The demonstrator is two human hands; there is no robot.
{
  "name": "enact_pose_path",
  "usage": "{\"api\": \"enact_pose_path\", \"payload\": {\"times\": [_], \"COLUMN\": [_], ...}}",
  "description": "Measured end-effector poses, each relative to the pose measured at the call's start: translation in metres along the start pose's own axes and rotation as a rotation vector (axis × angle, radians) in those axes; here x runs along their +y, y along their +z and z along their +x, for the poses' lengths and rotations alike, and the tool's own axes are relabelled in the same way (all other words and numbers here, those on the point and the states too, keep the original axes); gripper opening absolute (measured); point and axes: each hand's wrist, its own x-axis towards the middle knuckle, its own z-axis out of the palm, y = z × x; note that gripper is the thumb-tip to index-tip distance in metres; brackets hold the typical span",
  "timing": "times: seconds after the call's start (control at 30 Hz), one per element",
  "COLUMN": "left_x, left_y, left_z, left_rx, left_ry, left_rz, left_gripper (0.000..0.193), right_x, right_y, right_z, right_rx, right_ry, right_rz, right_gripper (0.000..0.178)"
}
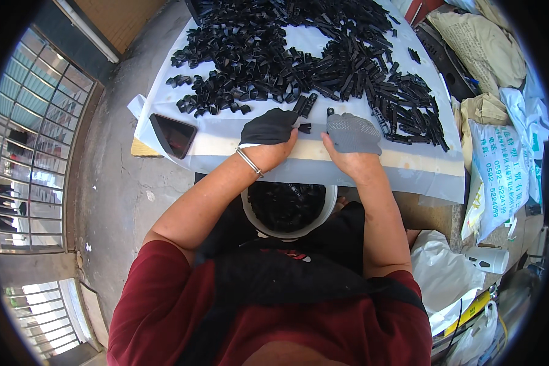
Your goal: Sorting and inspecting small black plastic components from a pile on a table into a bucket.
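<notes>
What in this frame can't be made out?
- Head view: left hand fingertips, covered by its black glove.
- Small black part between the hands: too small to tell its shape.
- White bucket: far rim hidden under the table edge.
- Pile of black parts: cut off by the top edge.

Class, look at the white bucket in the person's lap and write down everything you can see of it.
The white bucket is round, seemingly plastic, and stands upright with its mouth open, just below the near edge of the table, between the person's forearms. Only its rim and part of its wall show. It is well filled with small black plastic parts like those heaped on the table. The table edge covers its far rim and dark clothing hides its base. Neither hand touches it.
</notes>
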Motion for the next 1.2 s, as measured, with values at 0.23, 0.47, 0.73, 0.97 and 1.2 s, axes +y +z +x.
{"api": "enact_pose_path", "payload": {"times": [0.23,0.47,0.73,0.97,1.2], "left_x": [0.013,0.005,0.012,0.001,0.024], "left_y": [-0.002,-0.006,-0.074,-0.011,-0.051], "left_z": [0.011,-0.008,-0.031,-0.077,-0.056], "left_rx": [-0.034,-0.048,-0.658,-0.223,0.015], "left_ry": [-0.029,-0.036,-0.471,-0.946,-0.418], "left_rz": [0.001,-0.063,-0.503,-1.11,-0.925], "left_gripper": [0.02,0.027,0.047,0.047,0.043], "right_x": [-0.019,-0.006,-0.043,-0.07,-0.053], "right_y": [-0.014,-0.01,-0.026,-0.018,-0.034], "right_z": [0.015,0.005,-0.008,-0.008,-0.012], "right_rx": [-0.124,-0.108,-0.113,-0.108,-0.092], "right_ry": [0.213,0.179,-0.169,-0.071,-0.096], "right_rz": [-0.038,0.008,0.606,0.588,0.531], "right_gripper": [0.03,0.022,0.023,0.029,0.023]}}
